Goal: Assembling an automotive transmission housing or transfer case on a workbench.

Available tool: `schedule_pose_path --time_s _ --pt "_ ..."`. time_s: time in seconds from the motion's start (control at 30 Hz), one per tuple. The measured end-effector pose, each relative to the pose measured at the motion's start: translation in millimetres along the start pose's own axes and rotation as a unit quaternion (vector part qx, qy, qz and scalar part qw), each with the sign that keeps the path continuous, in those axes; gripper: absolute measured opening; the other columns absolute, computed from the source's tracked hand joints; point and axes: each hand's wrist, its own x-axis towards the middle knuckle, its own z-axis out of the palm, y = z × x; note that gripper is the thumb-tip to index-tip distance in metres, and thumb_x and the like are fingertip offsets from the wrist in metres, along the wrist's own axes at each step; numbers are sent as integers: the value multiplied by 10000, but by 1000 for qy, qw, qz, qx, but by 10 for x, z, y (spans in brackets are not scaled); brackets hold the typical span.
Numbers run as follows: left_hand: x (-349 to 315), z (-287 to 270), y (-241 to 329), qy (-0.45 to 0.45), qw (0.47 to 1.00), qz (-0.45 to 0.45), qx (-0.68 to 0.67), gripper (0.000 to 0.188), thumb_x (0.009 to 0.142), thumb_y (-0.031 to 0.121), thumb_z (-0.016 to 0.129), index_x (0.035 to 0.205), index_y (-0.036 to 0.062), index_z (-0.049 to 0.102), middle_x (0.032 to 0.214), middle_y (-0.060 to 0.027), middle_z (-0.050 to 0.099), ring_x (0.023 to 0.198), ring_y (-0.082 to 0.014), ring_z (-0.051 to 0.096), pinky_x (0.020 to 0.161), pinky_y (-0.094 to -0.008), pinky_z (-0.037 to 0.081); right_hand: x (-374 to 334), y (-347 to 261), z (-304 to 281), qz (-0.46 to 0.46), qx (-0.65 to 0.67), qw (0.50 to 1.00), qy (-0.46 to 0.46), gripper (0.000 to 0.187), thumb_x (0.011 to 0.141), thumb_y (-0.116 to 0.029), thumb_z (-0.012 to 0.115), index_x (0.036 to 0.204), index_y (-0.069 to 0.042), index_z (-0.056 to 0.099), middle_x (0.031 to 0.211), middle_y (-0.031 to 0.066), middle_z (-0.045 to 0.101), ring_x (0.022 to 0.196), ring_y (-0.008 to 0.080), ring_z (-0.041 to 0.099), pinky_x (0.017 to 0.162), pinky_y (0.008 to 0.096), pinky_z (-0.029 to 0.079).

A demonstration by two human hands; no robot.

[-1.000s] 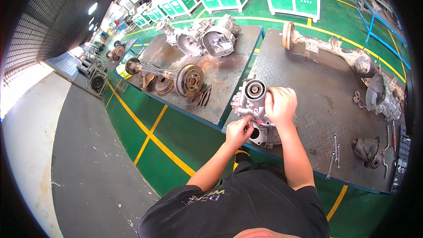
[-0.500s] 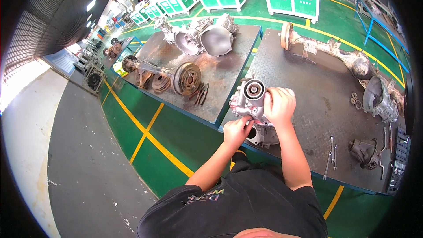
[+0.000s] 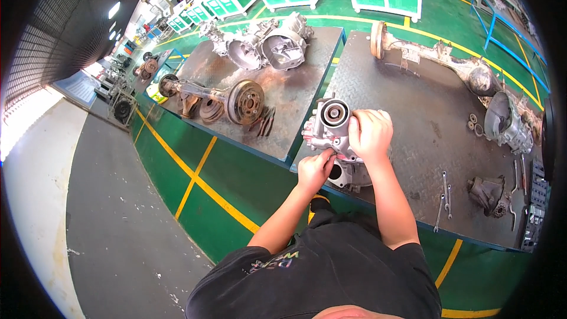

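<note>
A silver-grey gearbox (image 3: pixel 321 137) stands upright at the near left corner of the right-hand table, a round bearing opening facing up at its top. My right hand (image 3: pixel 371 134) is closed around the gearbox's right side, thumb toward me. Low on its near side, my left hand (image 3: pixel 316 169) has thumb and fingers pinched together against the casing. Whatever sits in that pinch is too small and hidden to make out. Below both hands, the casing's wider lower part (image 3: pixel 358 178) shows a round hole beside a flange.
Wrenches (image 3: pixel 444 201) lie right of me on the metal table (image 3: pixel 413 118), near a dark differential part (image 3: pixel 489 195) and a socket tray (image 3: pixel 536 201). A rusty axle (image 3: pixel 449 62) and bell housing (image 3: pixel 505 119) line its far right. The left table holds another axle (image 3: pixel 207 93) and gearbox housings (image 3: pixel 283 50).
The view has shifted slightly, moving the scene a little up and left in the picture. Both hands keep nearly the same hold on the gearbox.
</note>
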Motion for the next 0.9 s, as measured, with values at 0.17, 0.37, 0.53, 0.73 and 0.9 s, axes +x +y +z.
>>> schedule_pose_path --time_s 0.17,0.37,0.53,0.73,0.9 --pt "-13 -77 -94 -23 995 -11 -92 257 818 118 810 1052 113 705 632 -78 637 533 -273 638 510 -379 497 -14 17 2 -4 1 1000 7 148 848 -195 677 830 -49 693 809 104 720 778 288 683 758 412 463" --pt "-9 -67 -6 -7 1000 -1 12 200 833 97 799 1018 98 722 745 -105 712 616 -280 691 562 -378 526 -12 -5 9 -1 1 1000 -1 156 851 -195 675 832 -42 696 805 105 718 780 293 682 757 414 463" --pt "28 -99 -112 -46 997 24 -49 169 835 77 791 991 89 727 732 -108 707 625 -282 701 575 -381 543 -7 0 14 -2 1 1000 1 155 855 -192 673 829 -41 695 795 105 713 771 293 680 753 412 461" --pt "11 -88 114 -15 994 -109 -13 225 796 222 869 907 88 725 600 -72 632 516 -230 640 507 -341 502 -1 5 4 -2 3 1000 0 152 857 -190 669 832 -42 694 790 107 711 765 293 681 749 415 462" --pt "46 8 101 -19 982 -183 33 285 802 345 868 791 85 754 648 -108 691 570 -236 696 539 -339 531 -1 5 11 -3 -9 1000 5 148 853 -188 668 847 -46 712 803 113 719 778 302 688 774 421 476"
